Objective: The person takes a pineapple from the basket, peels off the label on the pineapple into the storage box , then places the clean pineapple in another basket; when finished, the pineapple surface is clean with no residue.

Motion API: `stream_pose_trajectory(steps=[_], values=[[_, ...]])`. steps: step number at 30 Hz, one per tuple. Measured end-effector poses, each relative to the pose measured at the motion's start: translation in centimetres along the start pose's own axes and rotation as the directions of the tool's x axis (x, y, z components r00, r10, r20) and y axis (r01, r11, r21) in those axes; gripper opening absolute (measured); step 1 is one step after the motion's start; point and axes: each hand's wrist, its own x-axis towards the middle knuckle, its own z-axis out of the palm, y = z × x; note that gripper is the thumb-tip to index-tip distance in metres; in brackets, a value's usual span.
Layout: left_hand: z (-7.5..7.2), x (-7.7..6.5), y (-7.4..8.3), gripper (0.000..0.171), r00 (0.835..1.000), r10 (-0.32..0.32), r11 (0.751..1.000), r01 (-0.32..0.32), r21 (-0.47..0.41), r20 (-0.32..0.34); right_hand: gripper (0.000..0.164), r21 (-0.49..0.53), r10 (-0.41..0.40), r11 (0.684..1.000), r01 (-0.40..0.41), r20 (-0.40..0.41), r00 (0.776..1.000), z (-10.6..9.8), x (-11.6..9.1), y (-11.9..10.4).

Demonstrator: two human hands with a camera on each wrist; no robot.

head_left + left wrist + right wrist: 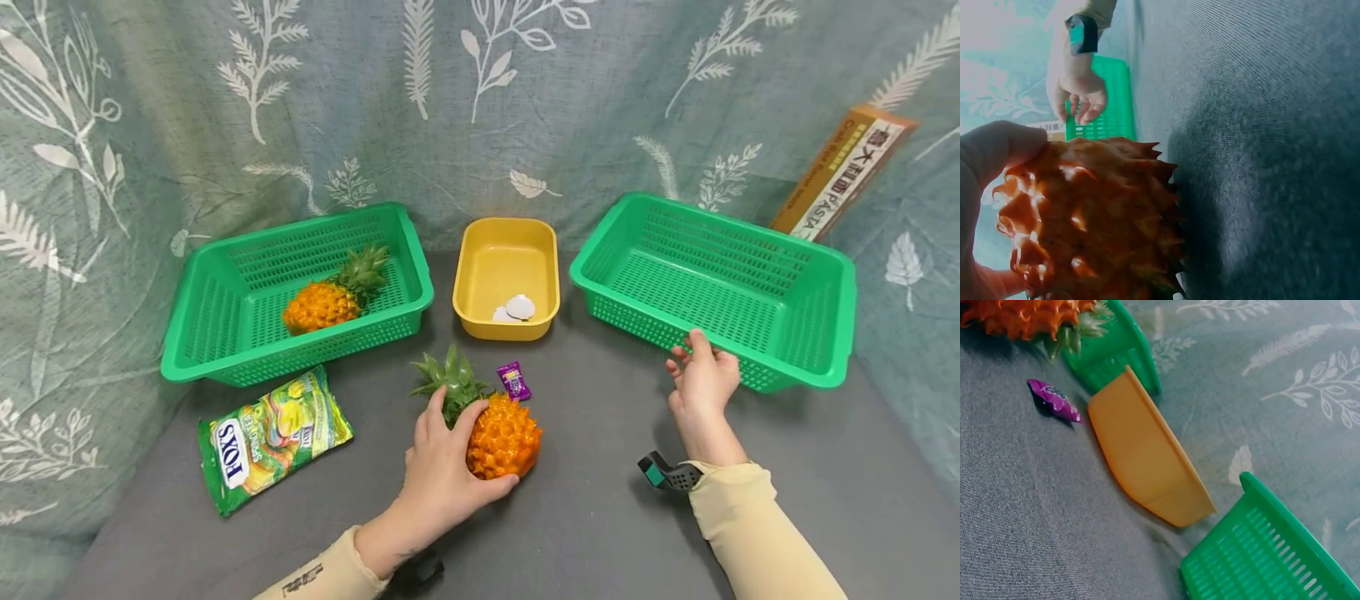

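My left hand [442, 467] grips an orange pineapple [504, 437] with green leaves, its thumb on the near side and its fingers over the far side. In the left wrist view the spiky pineapple [1097, 219] fills the lower part, close beside the grey table. Just beyond it in the head view lies a small purple candy packet [513, 381]. My right hand [702, 379] has loosely bent fingers right at the front rim of the right green basket [810, 371], with nothing held. The right wrist view does not show that hand.
Inside the left green basket [225, 367] lies another pineapple [322, 308]. A yellow bin [506, 330] with white round pieces [519, 307] stands between the baskets. At left is a green FOX'S bag [273, 437]. Behind the right basket leans a pasta box [843, 171] against the curtain [450, 150].
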Motion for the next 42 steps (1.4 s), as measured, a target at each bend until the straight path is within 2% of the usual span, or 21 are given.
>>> stream_pose_trajectory(steps=[3, 8, 13, 18, 20, 23, 26, 29, 31, 34, 42], values=[[-0.5, -0.1, -0.6, 0.085, 1.000, 0.003, 0.999, -0.002, -0.035, 0.030, 0.016, 0.005, -0.002, 1.000, 0.002, -0.003, 1.000, 0.1, 0.0, 0.0], [-1.5, -0.4, -2.0, 0.085, 0.995, 0.081, 0.994, -0.076, -0.074, 0.059, 0.016, 0.007, -0.004, 1.000, 0.004, -0.006, 1.000, 0.1, 0.2, -0.1], [-3.2, 0.0, -3.8, 0.084, 0.979, 0.146, 0.982, -0.126, -0.139, 0.145, 0.016, 0.006, 0.003, 1.000, -0.003, -0.009, 1.000, 0.1, 0.1, -0.2], [-5.2, 0.4, -5.5, 0.082, 0.960, 0.163, 0.974, -0.120, -0.190, 0.229, 0.015, 0.002, -0.002, 1.000, 0.002, -0.004, 1.000, 0.1, 0.0, -0.2], [-5.7, 0.5, -5.9, 0.084, 0.954, 0.148, 0.976, -0.097, -0.197, 0.260, 0.014, -0.002, -0.007, 1.000, 0.007, 0.002, 1.000, 0.1, -0.1, -0.2], [-5.5, 0.4, -6.1, 0.090, 0.952, 0.098, 0.976, -0.035, -0.217, 0.291, 0.015, -0.007, -0.010, 1.000, 0.010, 0.001, 1.000, 0.0, -0.1, -0.3], [-4.5, 0.3, -5.9, 0.099, 0.964, 0.025, 0.968, 0.042, -0.246, 0.266, 0.015, -0.007, -0.009, 1.000, 0.009, -0.001, 1.000, 0.1, -0.1, -0.3], [-3.4, 0.4, -5.6, 0.099, 0.983, -0.016, 0.959, 0.066, -0.275, 0.182, 0.015, 0.000, -0.010, 1.000, 0.010, 0.001, 1.000, 0.2, 0.0, -0.3], [-2.9, 0.4, -5.5, 0.096, 0.992, -0.011, 0.953, 0.048, -0.299, 0.123, 0.015, -0.009, -0.014, 1.000, 0.014, 0.004, 1.000, 0.2, 0.1, -0.3], [-2.5, 0.5, -5.5, 0.090, 0.997, 0.011, 0.944, 0.014, -0.330, 0.074, 0.015, -0.006, -0.004, 1.000, 0.004, 0.003, 1.000, 0.2, 0.1, -0.3], [-2.2, 0.7, -5.7, 0.096, 0.996, 0.085, 0.918, -0.064, -0.391, 0.036, 0.014, -0.016, -0.009, 1.000, 0.009, 0.000, 1.000, 0.1, 0.0, -0.3]])
